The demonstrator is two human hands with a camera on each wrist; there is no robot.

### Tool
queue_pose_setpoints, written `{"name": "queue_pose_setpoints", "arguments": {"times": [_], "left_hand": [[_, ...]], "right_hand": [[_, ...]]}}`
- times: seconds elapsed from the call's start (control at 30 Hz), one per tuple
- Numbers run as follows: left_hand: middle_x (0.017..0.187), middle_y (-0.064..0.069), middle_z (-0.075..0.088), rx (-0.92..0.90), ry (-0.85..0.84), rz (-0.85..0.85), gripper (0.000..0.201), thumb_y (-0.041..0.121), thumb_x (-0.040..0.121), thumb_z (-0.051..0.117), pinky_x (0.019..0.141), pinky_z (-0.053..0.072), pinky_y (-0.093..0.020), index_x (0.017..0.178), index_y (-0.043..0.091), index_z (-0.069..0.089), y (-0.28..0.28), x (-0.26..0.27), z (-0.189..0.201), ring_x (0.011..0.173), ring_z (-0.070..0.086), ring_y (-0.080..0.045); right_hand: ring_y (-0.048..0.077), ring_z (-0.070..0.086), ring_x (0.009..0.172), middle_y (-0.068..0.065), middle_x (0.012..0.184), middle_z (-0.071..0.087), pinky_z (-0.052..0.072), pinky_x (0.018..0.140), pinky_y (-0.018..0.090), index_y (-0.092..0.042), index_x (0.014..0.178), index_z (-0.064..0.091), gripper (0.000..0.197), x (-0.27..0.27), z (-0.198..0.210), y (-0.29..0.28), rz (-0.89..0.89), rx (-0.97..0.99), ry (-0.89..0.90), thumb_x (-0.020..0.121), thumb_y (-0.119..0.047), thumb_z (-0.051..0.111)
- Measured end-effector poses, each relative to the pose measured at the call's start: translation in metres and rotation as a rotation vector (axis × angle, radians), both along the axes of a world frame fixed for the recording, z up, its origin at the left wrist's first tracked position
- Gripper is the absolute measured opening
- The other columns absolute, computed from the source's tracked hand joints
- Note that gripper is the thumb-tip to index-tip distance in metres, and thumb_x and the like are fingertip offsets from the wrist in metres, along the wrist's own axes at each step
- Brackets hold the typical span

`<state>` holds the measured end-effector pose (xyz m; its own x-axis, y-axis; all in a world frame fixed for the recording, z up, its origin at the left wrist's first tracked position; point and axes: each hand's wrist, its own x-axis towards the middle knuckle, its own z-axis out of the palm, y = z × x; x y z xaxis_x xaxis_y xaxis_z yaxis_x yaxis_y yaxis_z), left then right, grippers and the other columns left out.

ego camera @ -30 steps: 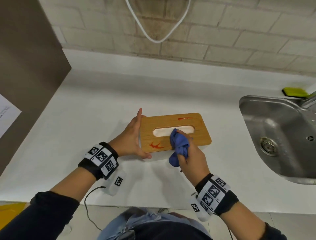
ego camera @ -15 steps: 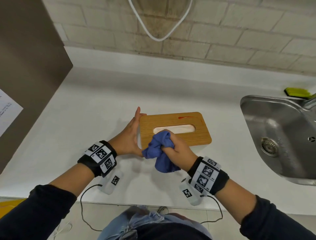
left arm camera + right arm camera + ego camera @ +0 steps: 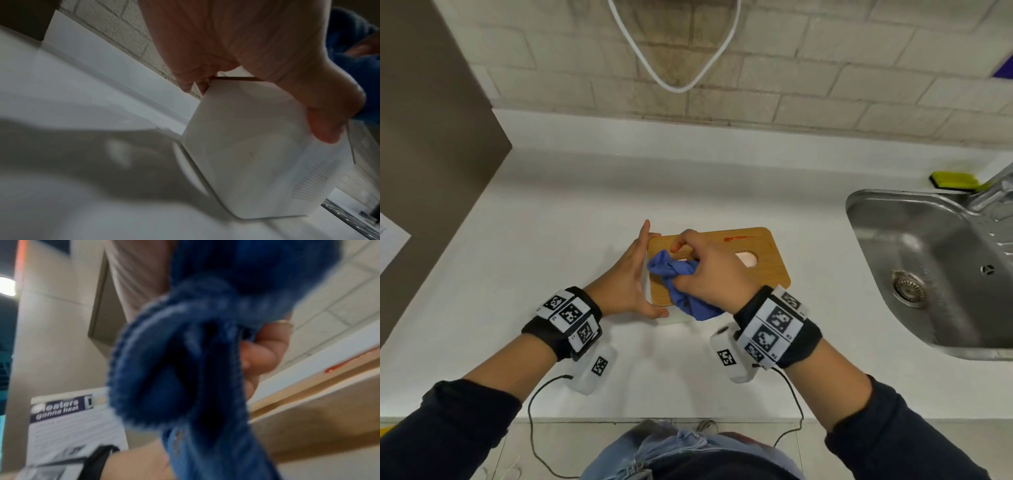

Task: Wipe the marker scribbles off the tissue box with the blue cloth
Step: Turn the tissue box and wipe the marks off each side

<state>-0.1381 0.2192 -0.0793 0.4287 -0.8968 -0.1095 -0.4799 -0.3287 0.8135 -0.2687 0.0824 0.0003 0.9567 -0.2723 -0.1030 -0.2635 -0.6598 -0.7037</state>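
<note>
The tissue box (image 3: 763, 253) sits on the white counter (image 3: 551, 240), a little way left of the sink (image 3: 928, 260). It has a wooden lid and white sides. One red marker line (image 3: 736, 238) shows along the far edge of the lid. The near left part of the lid that peeks out beside the cloth looks clean, but the cloth and hand hide much of the lid, so I cannot tell if more red is under them. So the job looks partly done, and the far red line is left to wipe.

The blue cloth (image 3: 674, 274) is bunched up and pressed on the left part of the lid. The right hand (image 3: 709, 270) has its fingers curled tight around the cloth. The left hand (image 3: 626, 281) lies flat against the left end of the box, fingers straight and thumb on the near corner, to hold the box steady.

A green sponge (image 3: 955, 180) lies behind the sink.
</note>
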Motion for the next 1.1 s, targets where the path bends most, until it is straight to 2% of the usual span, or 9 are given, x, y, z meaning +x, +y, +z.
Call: {"name": "queue_pose_setpoints", "arguments": {"times": [0.17, 0.3, 0.37, 0.43, 0.5, 0.6, 0.7, 0.9, 1.1], "left_hand": [[0.149, 0.006, 0.016, 0.009, -0.053, 0.002, 0.148, 0.041, 0.045, 0.088, 0.109, 0.022, -0.024, 0.138, 0.033, -0.027, 0.0, 0.001, -0.002, 0.137, 0.021, -0.008], [0.147, 0.01, 0.017, 0.013, -0.077, -0.011, 0.148, 0.039, 0.047, 0.09, 0.11, 0.02, -0.025, 0.136, 0.036, -0.028, 0.001, 0.003, -0.002, 0.135, 0.02, -0.006], [0.151, 0.01, 0.013, 0.045, -0.078, -0.05, 0.148, 0.045, 0.045, 0.087, 0.116, 0.015, -0.034, 0.134, 0.041, -0.032, 0.006, 0.011, 0.001, 0.14, 0.013, -0.013], [0.156, 0.007, 0.004, 0.128, -0.105, -0.098, 0.147, 0.051, 0.046, 0.084, 0.118, -0.001, -0.042, 0.132, 0.04, -0.035, 0.014, 0.025, 0.008, 0.143, 0.001, -0.017], [0.158, 0.001, -0.003, 0.249, -0.2, -0.171, 0.15, 0.059, 0.043, 0.081, 0.113, -0.017, -0.039, 0.131, 0.035, -0.039, 0.021, 0.038, 0.018, 0.141, -0.006, -0.011], [0.157, -0.003, -0.013, 0.417, -0.303, -0.193, 0.155, 0.067, 0.038, 0.08, 0.109, -0.025, -0.044, 0.132, 0.031, -0.038, 0.023, 0.04, 0.038, 0.136, -0.023, -0.007], [0.157, -0.004, -0.014, 0.426, -0.368, -0.164, 0.154, 0.07, 0.035, 0.078, 0.106, -0.028, -0.047, 0.137, 0.028, -0.031, 0.011, 0.027, 0.044, 0.132, -0.028, -0.005], [0.153, -0.002, 0.016, 0.297, -0.356, -0.062, 0.149, 0.066, 0.039, 0.079, 0.114, -0.013, -0.045, 0.14, 0.027, -0.024, 0.004, 0.02, 0.025, 0.142, 0.004, -0.015], [0.149, -0.003, 0.022, 0.24, -0.35, -0.057, 0.148, 0.067, 0.038, 0.075, 0.116, -0.002, -0.04, 0.14, 0.025, -0.024, 0.005, 0.022, 0.021, 0.139, 0.013, -0.019]], "right_hand": [[0.028, 0.062, 0.063, 0.002, 0.079, 0.055, 0.048, 0.052, 0.033, -0.019, 0.079, 0.066, 0.015, -0.005, -0.002, 0.003, 0.181, -0.207, 0.179, 0.08, -0.009, 0.055], [0.018, 0.066, 0.066, 0.003, 0.07, 0.072, 0.05, 0.058, 0.027, -0.02, 0.077, 0.067, 0.016, -0.033, 0.01, -0.044, 0.115, -0.204, 0.358, 0.078, -0.012, 0.053], [0.011, 0.065, 0.067, 0.006, 0.078, 0.073, 0.052, 0.064, 0.026, -0.018, 0.082, 0.068, 0.017, -0.048, 0.019, -0.072, -0.06, -0.009, 0.281, 0.081, -0.01, 0.053], [0.004, 0.062, 0.067, 0.014, 0.088, 0.068, 0.049, 0.066, 0.017, -0.007, 0.088, 0.066, 0.017, -0.058, 0.028, -0.092, -0.205, 0.242, 0.093, 0.086, -0.001, 0.051], [0.01, 0.062, 0.079, 0.014, 0.096, 0.064, 0.047, 0.073, 0.02, -0.009, 0.091, 0.064, 0.022, -0.055, 0.03, -0.105, -0.238, 0.254, -0.045, 0.087, 0.005, 0.048], [0.025, 0.061, 0.091, 0.008, 0.107, 0.063, 0.051, 0.082, 0.034, -0.021, 0.102, 0.064, 0.031, -0.029, 0.02, -0.115, -0.117, -0.112, -0.121, 0.081, -0.003, 0.05], [0.031, 0.053, 0.098, 0.001, 0.117, 0.064, 0.042, 0.089, 0.043, -0.028, 0.119, 0.054, 0.049, 0.008, 0.008, -0.105, 0.086, -0.437, -0.103, 0.075, -0.007, 0.047], [0.034, 0.047, 0.098, 0.005, 0.134, 0.054, 0.041, 0.086, 0.043, -0.026, 0.119, 0.06, 0.04, 0.054, -0.005, -0.068, 0.588, -0.582, 0.01, 0.087, -0.004, 0.052], [0.037, 0.052, 0.102, 0.011, 0.127, 0.058, 0.041, 0.087, 0.036, -0.024, 0.117, 0.063, 0.038, 0.044, -0.005, -0.092, 0.608, -0.502, 0.097, 0.087, -0.001, 0.055]]}}
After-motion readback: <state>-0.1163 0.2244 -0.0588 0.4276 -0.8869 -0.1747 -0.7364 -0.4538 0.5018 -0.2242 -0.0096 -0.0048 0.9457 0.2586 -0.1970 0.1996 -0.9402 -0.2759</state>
